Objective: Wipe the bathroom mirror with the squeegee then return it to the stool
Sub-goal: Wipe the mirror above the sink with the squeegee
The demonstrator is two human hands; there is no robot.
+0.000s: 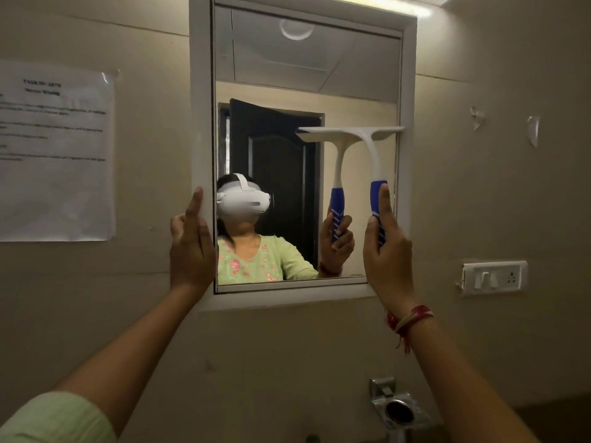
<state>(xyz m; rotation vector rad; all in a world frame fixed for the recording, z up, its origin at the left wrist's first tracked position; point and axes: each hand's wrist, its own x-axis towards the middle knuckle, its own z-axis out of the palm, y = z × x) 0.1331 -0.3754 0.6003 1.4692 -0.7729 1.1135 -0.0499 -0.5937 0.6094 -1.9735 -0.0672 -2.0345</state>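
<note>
The squeegee (372, 155) stands upright against the mirror (287, 75), its white blade bar lying level across the glass about halfway up, its right tip at the mirror's right edge. The right hand (385, 251) is wrapped around the blue handle, thumb laid along it, with a red thread band (409, 321) at the wrist. The left hand (192, 244) rests on the white mirror frame (201, 123) at its left edge near the lower corner, fingers loosely extended and holding nothing. A printed sheet (57, 151) is taped to the wall left of the frame; a switch plate (494, 278) sits to the right.
</note>
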